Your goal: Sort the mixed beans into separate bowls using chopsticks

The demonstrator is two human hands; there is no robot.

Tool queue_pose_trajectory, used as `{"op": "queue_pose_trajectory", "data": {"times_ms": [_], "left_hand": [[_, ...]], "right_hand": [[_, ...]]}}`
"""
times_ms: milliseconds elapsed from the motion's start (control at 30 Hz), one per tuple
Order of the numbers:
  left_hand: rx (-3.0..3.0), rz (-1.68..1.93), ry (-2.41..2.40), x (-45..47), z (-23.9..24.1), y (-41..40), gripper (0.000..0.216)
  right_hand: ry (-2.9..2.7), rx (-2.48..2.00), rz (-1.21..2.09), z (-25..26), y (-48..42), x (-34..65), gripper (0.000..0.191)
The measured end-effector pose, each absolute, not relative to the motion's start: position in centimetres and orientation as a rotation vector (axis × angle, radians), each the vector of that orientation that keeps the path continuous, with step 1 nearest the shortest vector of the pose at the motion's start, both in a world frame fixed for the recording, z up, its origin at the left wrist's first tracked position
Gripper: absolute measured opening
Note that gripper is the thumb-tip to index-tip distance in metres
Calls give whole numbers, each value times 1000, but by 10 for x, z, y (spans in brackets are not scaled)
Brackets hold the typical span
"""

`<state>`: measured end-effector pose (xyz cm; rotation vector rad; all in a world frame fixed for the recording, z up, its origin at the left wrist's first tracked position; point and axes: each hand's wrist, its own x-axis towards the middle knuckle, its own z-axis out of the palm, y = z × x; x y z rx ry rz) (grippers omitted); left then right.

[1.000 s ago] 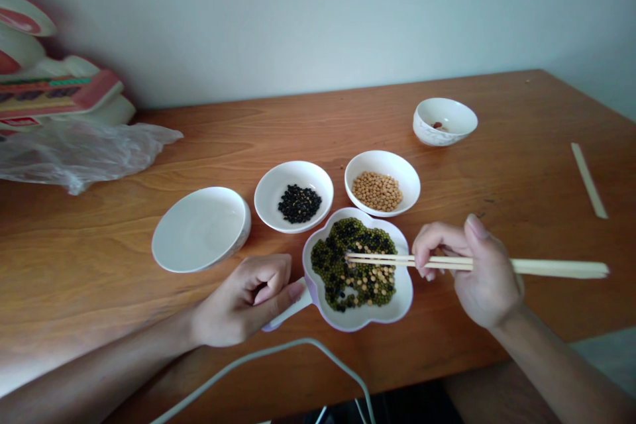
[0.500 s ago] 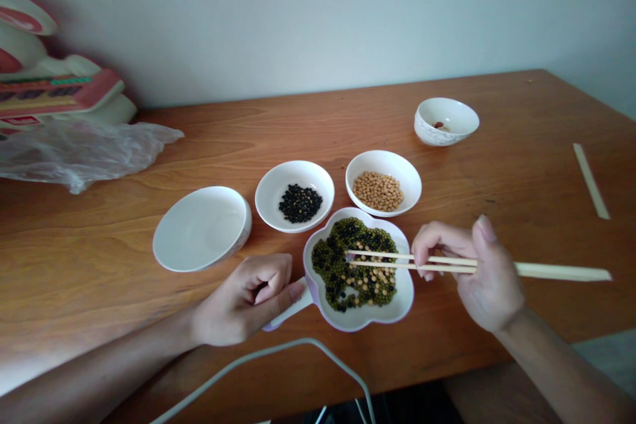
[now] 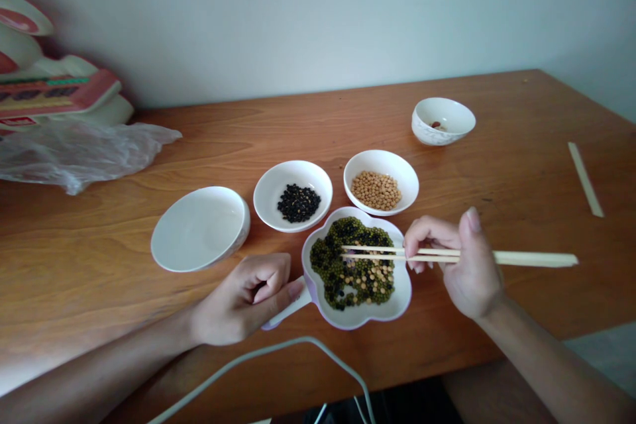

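My left hand (image 3: 248, 298) is closed on the white handle of a flower-shaped bowl (image 3: 358, 321) with a purple rim. Mixed beans (image 3: 370, 278), mostly green with black and tan ones among them, cover much of its floor. My right hand (image 3: 457, 258) grips a pair of pale wooden chopsticks (image 3: 527, 258), whose tips reach in among the beans; I cannot tell whether a bean is between them. Just behind stand a white bowl of black beans (image 3: 298, 202) and a white bowl of tan soybeans (image 3: 376, 190).
An empty white bowl (image 3: 199, 228) tilts at the left. Farther back on the right, another white bowl (image 3: 442, 122) has small reddish bits inside. A flat pale strip (image 3: 586, 179) lies at the right. A plastic bag (image 3: 84, 152) and toy (image 3: 59, 86) occupy the far left; a white cable (image 3: 298, 341) crosses in front.
My right hand has shifted left and slightly away from me with the chopsticks, their tips moving a little farther over the beans. The left hand keeps its hold on the handle.
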<state>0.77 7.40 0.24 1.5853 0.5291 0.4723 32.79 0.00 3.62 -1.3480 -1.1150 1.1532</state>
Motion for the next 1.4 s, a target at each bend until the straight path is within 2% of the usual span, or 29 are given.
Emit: {"op": "queue_pose_trajectory", "data": {"times_ms": [400,500,633,800,967,1133,1400], "left_hand": [[1650,491,544,9,5,75,43],[1643,483,544,9,6,74,42],[1610,465,550,8,4,74,42],[1629,480,552,7,3,75,43],[1650,482,552,6,4,75,43],[1643,477,545,8,5,75,43],[1643,492,534,9,5,75,43]], "right_hand": [[-1132,-1324,1097,45,-3,337,84],[-1038,-1310,1096,50,-4,341,80],[-1029,-1281,1151,52,-1,346,66],[-1140,-1395,1128,42,-1,361,26],[-1200,-1449,1179,41,-5,368,16],[-1263,-1439,1111,46,-6,363,18],[-1240,-1256,1259,48,-4,360,33]]}}
